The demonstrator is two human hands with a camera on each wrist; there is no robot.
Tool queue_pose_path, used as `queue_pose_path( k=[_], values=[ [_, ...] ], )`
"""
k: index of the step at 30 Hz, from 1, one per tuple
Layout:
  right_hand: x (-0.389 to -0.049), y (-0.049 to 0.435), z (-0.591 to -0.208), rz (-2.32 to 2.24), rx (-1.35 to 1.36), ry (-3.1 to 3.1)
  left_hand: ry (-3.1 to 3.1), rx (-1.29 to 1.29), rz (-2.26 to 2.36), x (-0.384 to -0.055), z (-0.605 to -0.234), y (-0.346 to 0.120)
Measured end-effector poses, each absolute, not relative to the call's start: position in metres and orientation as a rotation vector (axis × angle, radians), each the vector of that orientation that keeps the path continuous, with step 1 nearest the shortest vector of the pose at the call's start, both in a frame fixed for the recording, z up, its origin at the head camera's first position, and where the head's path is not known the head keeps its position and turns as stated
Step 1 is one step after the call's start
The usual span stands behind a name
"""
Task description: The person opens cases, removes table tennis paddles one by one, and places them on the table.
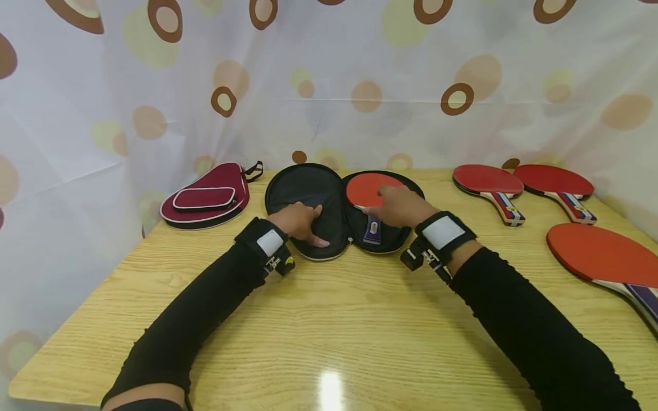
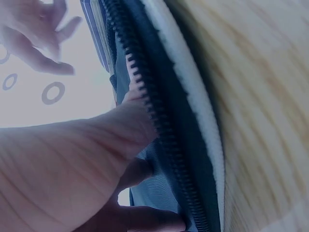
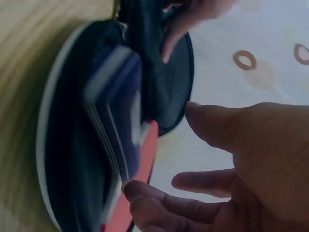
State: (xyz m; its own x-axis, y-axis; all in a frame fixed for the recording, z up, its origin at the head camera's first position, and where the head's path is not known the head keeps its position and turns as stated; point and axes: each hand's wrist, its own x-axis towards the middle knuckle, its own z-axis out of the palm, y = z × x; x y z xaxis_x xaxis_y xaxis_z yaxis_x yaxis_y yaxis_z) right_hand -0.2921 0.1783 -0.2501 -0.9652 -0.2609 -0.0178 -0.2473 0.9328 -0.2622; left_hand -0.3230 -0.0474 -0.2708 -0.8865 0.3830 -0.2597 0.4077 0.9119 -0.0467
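Observation:
A black zip case (image 1: 305,185) lies unfolded on the table, its two halves side by side. Inside the right half sits a red table tennis paddle (image 1: 364,188), its purple handle (image 3: 118,106) toward the front. My left hand (image 1: 295,221) rests on the left half, fingers spread; the left wrist view shows it behind the zip teeth (image 2: 145,96), against the dark lining. Over the paddle is my right hand (image 1: 401,206). In the right wrist view its thumb stands apart from the fingers, and a fingertip (image 3: 128,186) is right at the handle's edge.
A maroon paddle case (image 1: 205,197) with white piping lies at the back left. Two red paddles (image 1: 485,180) (image 1: 552,180) lie at the back right, and another red paddle (image 1: 606,254) is nearer at the right. A patterned curtain (image 1: 329,74) hangs behind the wooden table (image 1: 288,337).

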Motion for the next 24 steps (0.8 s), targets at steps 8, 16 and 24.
queue_pose_path(
  k=[8, 16, 24],
  values=[
    [-0.307, 0.154, -0.272, -0.371, -0.262, 2.98, 2.828, 0.587, -0.13, -0.322, -0.271, -0.048],
    [-0.318, 0.155, -0.282, -0.443, -0.218, 3.026, 2.836, 0.574, -0.118, -0.321, -0.268, -0.049],
    [-0.321, 0.168, -0.282, -0.531, -0.258, 3.024, 2.832, 0.576, -0.115, -0.32, -0.269, -0.049]
  ],
)
